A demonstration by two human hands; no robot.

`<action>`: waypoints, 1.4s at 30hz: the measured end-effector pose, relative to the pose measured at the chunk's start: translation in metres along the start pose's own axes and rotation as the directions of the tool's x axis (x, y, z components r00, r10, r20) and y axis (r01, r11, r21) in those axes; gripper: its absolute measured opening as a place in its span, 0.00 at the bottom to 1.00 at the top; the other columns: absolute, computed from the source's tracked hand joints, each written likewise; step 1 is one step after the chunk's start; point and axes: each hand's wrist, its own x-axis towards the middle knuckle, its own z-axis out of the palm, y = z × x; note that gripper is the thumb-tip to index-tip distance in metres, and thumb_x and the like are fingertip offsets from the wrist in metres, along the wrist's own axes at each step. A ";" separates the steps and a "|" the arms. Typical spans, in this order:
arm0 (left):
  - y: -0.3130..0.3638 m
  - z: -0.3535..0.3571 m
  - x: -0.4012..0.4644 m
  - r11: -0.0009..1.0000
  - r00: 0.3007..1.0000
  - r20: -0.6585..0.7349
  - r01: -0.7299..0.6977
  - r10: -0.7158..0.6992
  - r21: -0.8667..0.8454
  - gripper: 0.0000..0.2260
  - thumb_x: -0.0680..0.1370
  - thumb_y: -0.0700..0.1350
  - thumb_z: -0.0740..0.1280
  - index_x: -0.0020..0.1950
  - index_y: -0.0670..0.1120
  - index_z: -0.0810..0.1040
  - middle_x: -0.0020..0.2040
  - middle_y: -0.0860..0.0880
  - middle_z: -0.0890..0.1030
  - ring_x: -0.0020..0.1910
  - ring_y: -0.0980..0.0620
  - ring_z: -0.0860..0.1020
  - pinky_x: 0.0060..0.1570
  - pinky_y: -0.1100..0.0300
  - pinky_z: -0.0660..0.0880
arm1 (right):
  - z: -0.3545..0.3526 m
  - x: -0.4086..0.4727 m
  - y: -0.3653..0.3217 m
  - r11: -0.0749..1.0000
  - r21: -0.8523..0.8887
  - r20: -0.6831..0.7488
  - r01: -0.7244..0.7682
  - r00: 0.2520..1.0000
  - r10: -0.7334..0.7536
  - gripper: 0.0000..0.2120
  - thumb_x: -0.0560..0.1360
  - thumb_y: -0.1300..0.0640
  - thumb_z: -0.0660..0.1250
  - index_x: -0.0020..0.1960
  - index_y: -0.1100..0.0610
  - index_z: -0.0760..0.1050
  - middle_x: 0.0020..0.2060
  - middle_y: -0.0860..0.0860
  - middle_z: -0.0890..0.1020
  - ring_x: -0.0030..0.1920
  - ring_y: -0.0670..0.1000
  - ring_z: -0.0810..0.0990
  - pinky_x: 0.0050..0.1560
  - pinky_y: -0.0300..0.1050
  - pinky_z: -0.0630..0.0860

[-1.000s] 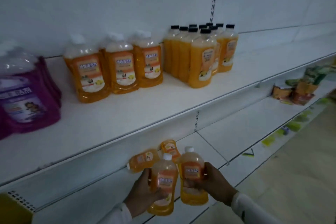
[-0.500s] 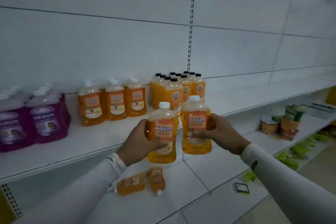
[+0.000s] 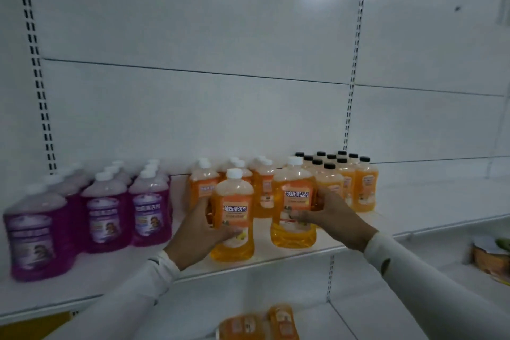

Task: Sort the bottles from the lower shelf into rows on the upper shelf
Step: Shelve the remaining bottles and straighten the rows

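On the upper shelf [image 3: 276, 255], the left hand [image 3: 200, 232] wraps one white-capped orange bottle [image 3: 234, 218], its grip closed round it. Beside it, the right hand [image 3: 335, 218] clasps a matching orange-labelled bottle [image 3: 294, 201], both upright near the front edge.

Both arms in long white sleeves reach fwd & up from the bottom of the view, converging toward the centre. Left hand [image 3: 197, 232] wraps an upright white-capped orange plastic bottle [image 3: 234, 218] from its left side, thumb across the front low on the label, fingers behind. Right hand [image 3: 332, 215] grips a second upright white-capped orange plastic bottle [image 3: 294, 201] from its right side, thumb across the label. Wrists roughly level, hands apart.
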 end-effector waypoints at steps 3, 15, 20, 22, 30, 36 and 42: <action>-0.027 -0.029 0.007 0.999 0.997 -0.064 0.043 -0.041 0.026 0.28 0.66 0.41 0.79 0.60 0.52 0.70 0.52 0.55 0.81 0.48 0.62 0.81 0.44 0.65 0.79 | 0.045 0.038 0.002 1.000 -0.002 0.067 -0.012 0.998 0.012 0.25 0.68 0.54 0.77 0.63 0.50 0.72 0.54 0.47 0.83 0.54 0.46 0.83 0.49 0.40 0.81; -0.063 -0.028 0.043 0.993 0.988 -0.110 0.111 -0.106 0.049 0.27 0.70 0.43 0.76 0.62 0.56 0.66 0.54 0.59 0.78 0.51 0.64 0.77 0.52 0.63 0.77 | 0.085 0.113 0.046 0.997 0.005 0.161 -0.079 0.984 0.078 0.24 0.70 0.53 0.75 0.61 0.41 0.69 0.56 0.41 0.80 0.59 0.47 0.79 0.62 0.52 0.76; -0.066 -0.029 0.052 0.982 0.984 -0.118 0.148 -0.135 0.113 0.25 0.71 0.44 0.75 0.60 0.61 0.67 0.56 0.58 0.79 0.55 0.59 0.78 0.58 0.54 0.76 | 0.087 0.133 0.044 0.994 -0.107 0.251 -0.021 0.967 0.048 0.25 0.74 0.52 0.73 0.66 0.44 0.65 0.58 0.40 0.76 0.60 0.44 0.75 0.62 0.45 0.71; -0.065 -0.028 0.055 0.972 0.976 -0.144 0.187 -0.166 0.145 0.25 0.72 0.44 0.75 0.62 0.57 0.66 0.56 0.59 0.78 0.56 0.57 0.77 0.61 0.52 0.75 | 0.090 0.140 0.046 0.989 -0.147 0.247 0.001 0.968 0.036 0.28 0.73 0.50 0.73 0.69 0.47 0.65 0.62 0.42 0.76 0.63 0.45 0.75 0.66 0.48 0.70; -0.067 -0.018 0.063 0.939 0.947 -0.260 0.252 -0.189 0.235 0.24 0.72 0.45 0.75 0.63 0.51 0.66 0.55 0.56 0.77 0.55 0.55 0.77 0.56 0.60 0.74 | 0.093 0.150 0.060 0.983 -0.183 0.227 0.026 0.974 0.016 0.32 0.71 0.49 0.75 0.70 0.49 0.65 0.66 0.47 0.76 0.66 0.51 0.75 0.67 0.52 0.72; -0.058 -0.019 0.058 0.919 0.956 -0.210 0.260 -0.203 0.295 0.23 0.73 0.47 0.74 0.62 0.53 0.67 0.58 0.54 0.78 0.58 0.53 0.77 0.62 0.53 0.75 | 0.088 0.145 0.050 0.970 -0.242 0.255 0.024 0.966 0.040 0.33 0.71 0.48 0.74 0.72 0.50 0.64 0.68 0.48 0.75 0.69 0.52 0.74 0.68 0.52 0.70; -0.061 -0.025 0.036 0.840 0.975 -0.043 0.212 -0.220 0.500 0.15 0.73 0.50 0.73 0.56 0.60 0.73 0.54 0.58 0.81 0.56 0.55 0.80 0.60 0.56 0.75 | 0.074 0.119 0.044 0.937 -0.347 0.190 -0.029 0.977 0.101 0.29 0.73 0.46 0.72 0.71 0.48 0.66 0.65 0.45 0.75 0.67 0.51 0.74 0.67 0.49 0.70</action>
